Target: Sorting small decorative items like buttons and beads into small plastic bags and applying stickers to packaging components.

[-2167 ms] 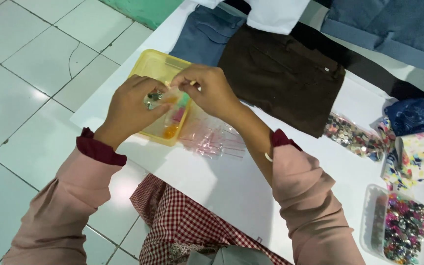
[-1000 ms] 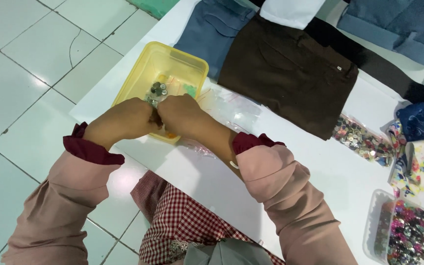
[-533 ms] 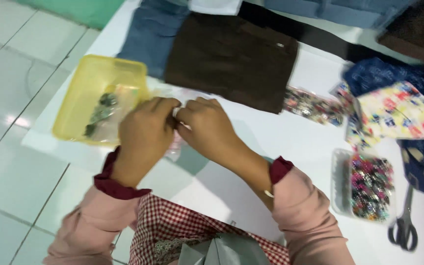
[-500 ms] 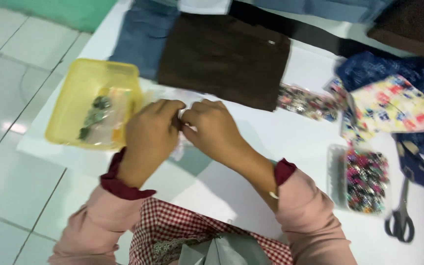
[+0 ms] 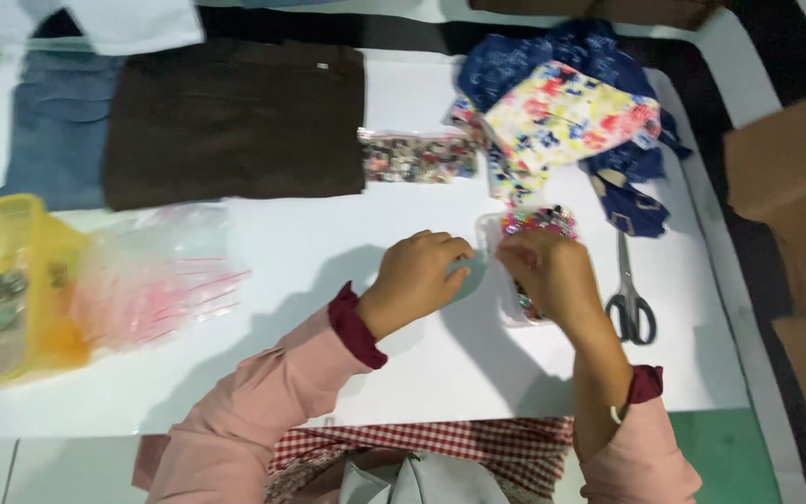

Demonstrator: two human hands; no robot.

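Your left hand (image 5: 417, 275) pinches a thin, clear plastic bag (image 5: 468, 275), smooth and faintly glossy. Your right hand (image 5: 548, 271) rests over a clear plastic box (image 5: 515, 233) of glossy coloured buttons. Beside it lie scissors (image 5: 632, 303) with bright metal blades. You face a smooth, matt white table (image 5: 328, 233), matt brown cloth (image 5: 235, 117) and a translucent yellow plastic tub (image 5: 2, 219).

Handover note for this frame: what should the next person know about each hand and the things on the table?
Left hand: pinching a small clear bag at its edge.
Right hand: at the bag's other edge, over the clear tub of colourful buttons.
Scissors lie right of the tub. Stack of empty clear bags lies beside the yellow bin, which already holds filled packets. Another packet of buttons lies by the brown cloth.
Whether the held bag contains anything cannot be told.
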